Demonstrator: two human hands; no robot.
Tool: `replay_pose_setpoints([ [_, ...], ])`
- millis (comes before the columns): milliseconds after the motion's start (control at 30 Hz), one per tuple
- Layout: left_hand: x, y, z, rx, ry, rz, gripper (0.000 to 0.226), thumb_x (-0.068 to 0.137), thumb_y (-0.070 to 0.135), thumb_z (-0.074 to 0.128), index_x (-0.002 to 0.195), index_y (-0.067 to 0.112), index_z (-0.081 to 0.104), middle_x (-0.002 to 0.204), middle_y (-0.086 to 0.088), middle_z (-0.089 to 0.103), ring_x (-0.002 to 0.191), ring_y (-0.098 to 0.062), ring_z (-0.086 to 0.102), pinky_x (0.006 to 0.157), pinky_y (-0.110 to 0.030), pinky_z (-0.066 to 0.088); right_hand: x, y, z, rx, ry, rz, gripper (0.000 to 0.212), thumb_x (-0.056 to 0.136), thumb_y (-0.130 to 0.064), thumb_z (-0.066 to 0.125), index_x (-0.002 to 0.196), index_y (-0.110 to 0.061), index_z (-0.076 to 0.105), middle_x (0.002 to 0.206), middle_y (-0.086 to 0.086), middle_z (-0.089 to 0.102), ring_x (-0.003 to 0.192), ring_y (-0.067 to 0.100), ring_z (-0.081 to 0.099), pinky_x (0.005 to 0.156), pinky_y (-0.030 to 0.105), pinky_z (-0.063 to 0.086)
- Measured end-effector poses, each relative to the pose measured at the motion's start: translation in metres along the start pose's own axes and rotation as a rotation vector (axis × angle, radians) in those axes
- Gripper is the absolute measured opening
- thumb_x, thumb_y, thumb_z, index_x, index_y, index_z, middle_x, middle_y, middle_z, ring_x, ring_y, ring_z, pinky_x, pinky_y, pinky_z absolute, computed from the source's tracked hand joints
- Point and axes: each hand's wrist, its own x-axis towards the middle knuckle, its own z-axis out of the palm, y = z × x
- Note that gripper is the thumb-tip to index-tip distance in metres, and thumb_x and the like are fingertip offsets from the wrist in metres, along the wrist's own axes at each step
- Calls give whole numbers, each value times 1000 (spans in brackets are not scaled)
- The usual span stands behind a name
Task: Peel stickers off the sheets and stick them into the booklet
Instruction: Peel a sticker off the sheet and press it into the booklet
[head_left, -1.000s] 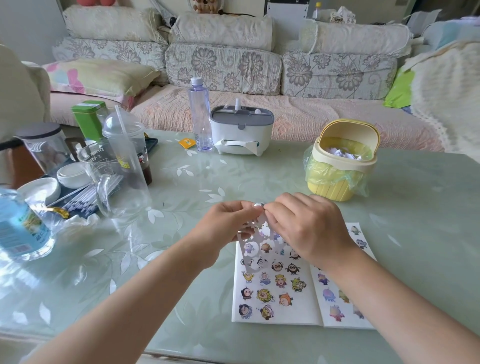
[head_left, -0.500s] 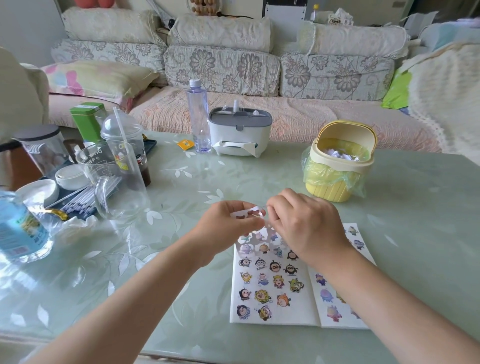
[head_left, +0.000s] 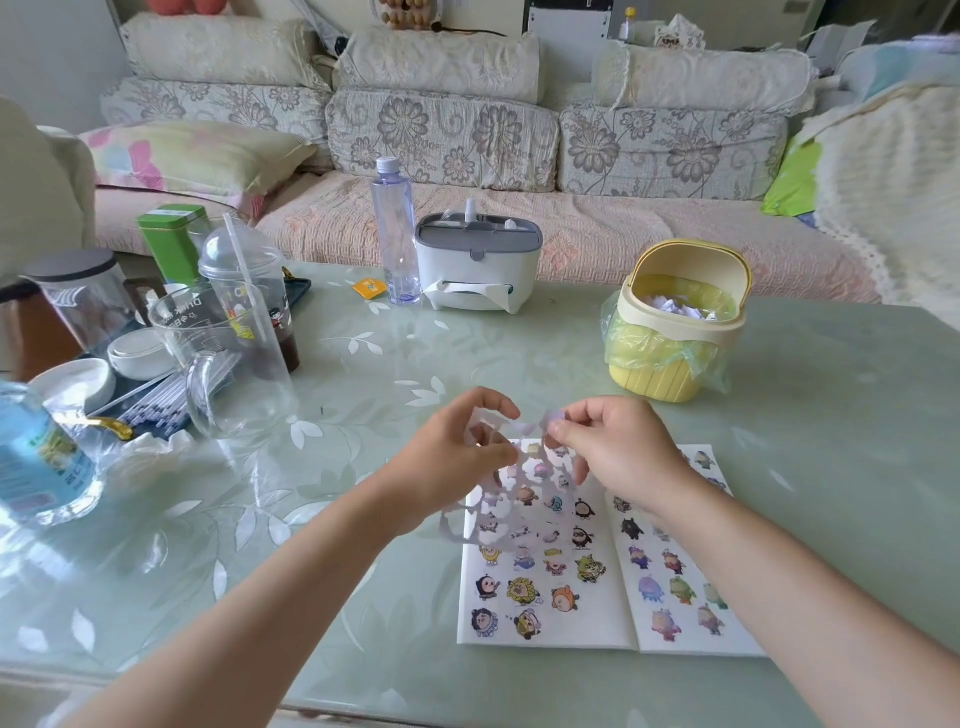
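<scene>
As the left hand (head_left: 457, 460) pinches the holed sheet (head_left: 483, 527) up above the booklet (head_left: 587, 623) near the front edge of the table (head_left: 519, 353), the right hand (head_left: 626, 457) pinches a sticker (head_left: 551, 417), seemingly to peel it free.

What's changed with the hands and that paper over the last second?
The hands drew apart. The pale holed sticker sheet, bunched between them before, now hangs from the left hand, while the right hand pinches a small lilac bit at its top. The open white booklet and yellow bin stayed put.
</scene>
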Motion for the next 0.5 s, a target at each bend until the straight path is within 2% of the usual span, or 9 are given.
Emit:
replay_pose_setpoints([
  [67,3,-5,-1,42,-8,-21,27,88,3,66,101,27,62,75,-2,57,58,-17,62,72,-35,46,3,5,-3,59,4,89,21,97,-23,61,81,-17,72,78,0,76,52,17,65,55,28,43],
  [133,6,-9,-2,61,4,-41,25,89,4,65,103,25,63,73,0,56,55,-14,61,72,-35,49,6,7,-10,59,55,93,19,95,-24,62,80,-19,71,82,2,76,53,15,65,56,34,47],
  [200,8,-11,-4,96,29,-39,24,90,12,69,105,28,62,76,0,56,58,-12,57,72,-33,53,7,8,-17,24,62,32,14,93,-26,67,80,-23,71,72,2,73,52,8,62,65,33,51],
  [300,13,-15,-6,352,71,0,32,87,28,74,113,35,56,82,7,62,67,-10,59,70,-29,52,3,5,-16,24,-101,-8,7,91,-30,71,87,-24,73,59,-1,69,42,3,51,58,25,43],
  [367,14,-16,-9,539,156,22,46,85,37,74,124,40,48,102,12,65,85,-11,64,76,-32,55,1,7,-11,-4,-125,-58,4,90,-26,73,89,-23,76,55,-15,66,42,3,51,58,23,46],
  [433,16,-18,-11,786,261,59,59,86,45,72,136,38,43,127,10,57,113,-17,56,91,-36,50,2,10,-6,-42,-71,-117,6,88,-20,76,88,-25,78,52,-25,62,43,1,51,55,15,43],
  [500,17,-15,-9,975,328,134,51,90,49,64,137,34,50,133,9,52,124,-18,46,97,-31,39,2,12,-5,-97,4,-213,13,84,-18,79,84,-31,80,60,-26,65,46,2,49,54,13,39],
])
